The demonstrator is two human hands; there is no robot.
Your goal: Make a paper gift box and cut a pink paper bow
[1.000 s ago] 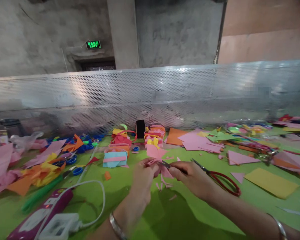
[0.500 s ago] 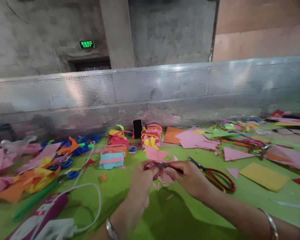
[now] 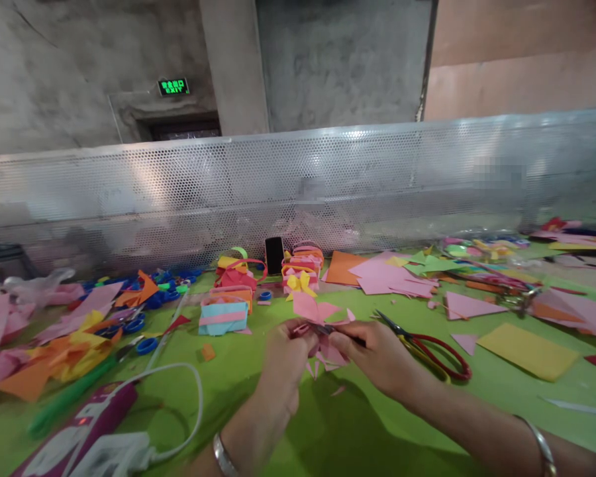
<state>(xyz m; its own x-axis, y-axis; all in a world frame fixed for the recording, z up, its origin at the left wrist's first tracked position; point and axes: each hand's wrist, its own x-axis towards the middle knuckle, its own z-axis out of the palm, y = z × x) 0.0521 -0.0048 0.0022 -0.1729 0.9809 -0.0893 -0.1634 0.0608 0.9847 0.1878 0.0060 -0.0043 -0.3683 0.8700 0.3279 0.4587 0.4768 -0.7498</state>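
My left hand (image 3: pixel 289 344) is closed on a pink paper piece (image 3: pixel 312 308), cut in petal-like shapes, which stands up above the fingers. My right hand (image 3: pixel 377 348) is closed around a slim dark tool (image 3: pixel 325 328); its tip meets the paper at my left fingertips, and its exact kind is hard to make out. Small pink scraps (image 3: pixel 338 391) lie under both hands. Just right of my right hand rest open scissors (image 3: pixel 434 354) with red and yellow handles. A light-blue paper bag with a pink band (image 3: pixel 223 318) stands left of my left hand.
A purple-and-white power strip (image 3: pixel 79 430) with a white cable sits at the front left. Coloured paper and blue-handled scissors (image 3: pixel 134 323) crowd the left side. A phone (image 3: pixel 274 256) leans near the perforated metal screen (image 3: pixel 377 172). Yellow paper (image 3: pixel 529 351) lies right.
Hardly anything differs. The whole view has shifted slightly; both hands keep the same hold on the pink paper and the dark tool.
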